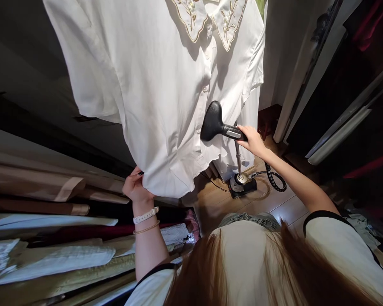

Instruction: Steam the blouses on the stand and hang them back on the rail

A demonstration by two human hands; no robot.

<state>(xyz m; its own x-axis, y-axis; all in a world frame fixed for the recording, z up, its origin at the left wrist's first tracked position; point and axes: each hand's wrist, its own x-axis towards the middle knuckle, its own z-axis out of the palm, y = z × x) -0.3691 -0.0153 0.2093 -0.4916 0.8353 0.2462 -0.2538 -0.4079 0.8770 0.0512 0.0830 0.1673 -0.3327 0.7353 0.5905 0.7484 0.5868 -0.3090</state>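
Observation:
A white short-sleeved blouse (pixel 159 85) with an embroidered collar hangs in front of me, its buttons running down the front. My left hand (pixel 138 185) pinches the blouse's lower left edge, with part of the fingers behind the cloth. In my right hand (pixel 251 139) is the handle of a black garment steamer head (pixel 213 122). The steamer head is at the blouse front beside the button row, low down; whether it touches the cloth I cannot tell.
On the wooden floor stands the steamer's base (pixel 242 185) with its metal pole (pixel 238 157) and a coiled hose (pixel 276 180). Many clothes (pixel 57 259) hang at the left, and dark garments (pixel 332 85) hang at the right. A dark red stool (pixel 269 117) stands behind.

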